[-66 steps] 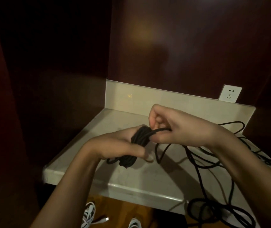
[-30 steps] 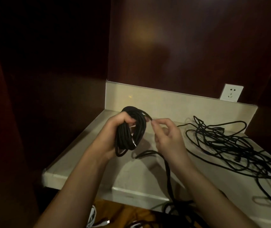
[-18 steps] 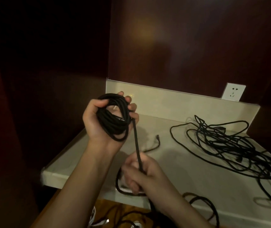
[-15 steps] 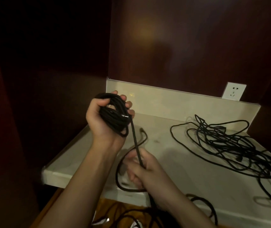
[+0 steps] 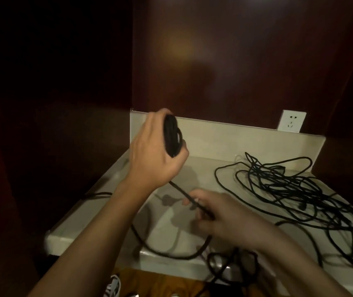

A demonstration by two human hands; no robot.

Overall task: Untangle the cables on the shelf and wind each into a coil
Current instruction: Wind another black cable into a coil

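My left hand (image 5: pixel 153 154) grips a thick coil of black cable (image 5: pixel 172 137), raised above the back left of the pale shelf (image 5: pixel 111 213). A taut strand (image 5: pixel 184 194) runs from the coil down into my right hand (image 5: pixel 216 213), which pinches it over the shelf's middle. The slack of that strand loops over the front edge (image 5: pixel 171 252). A loose tangle of black cable (image 5: pixel 295 189) lies spread over the right half of the shelf.
A low pale backsplash (image 5: pixel 224 136) closes the shelf's rear, with a white wall socket (image 5: pixel 291 123) above it at the right. Dark wood panels enclose the niche. Cable loops (image 5: pixel 233 266) hang off the front edge above a wooden floor and a shoe (image 5: pixel 113 286).
My left hand has turned over with the coil, so its back now faces me. My right hand has risen slightly along the strand, and the loose loop has swung toward the front edge.
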